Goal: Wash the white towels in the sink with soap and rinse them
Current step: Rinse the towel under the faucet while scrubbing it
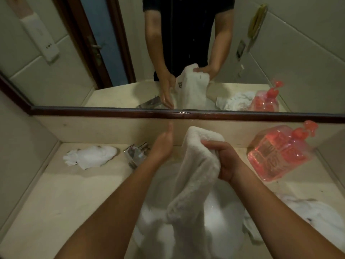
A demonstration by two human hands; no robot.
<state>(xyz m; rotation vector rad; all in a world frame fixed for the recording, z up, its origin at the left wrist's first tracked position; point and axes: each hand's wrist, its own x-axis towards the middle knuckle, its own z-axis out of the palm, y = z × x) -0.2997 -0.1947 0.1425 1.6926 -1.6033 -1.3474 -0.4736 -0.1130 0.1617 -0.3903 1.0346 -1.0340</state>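
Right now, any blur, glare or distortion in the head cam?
Head view: dim, warm light; wide-angle bend along the mirror frame; left hand motion-blurred at its fingertips; sink washed out white; towel in the right hand fairly sharp.

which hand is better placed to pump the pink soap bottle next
Left, probably. The right hand grips the towel over the sink; the left hand is open and free, though the soap bottle sits on the right.
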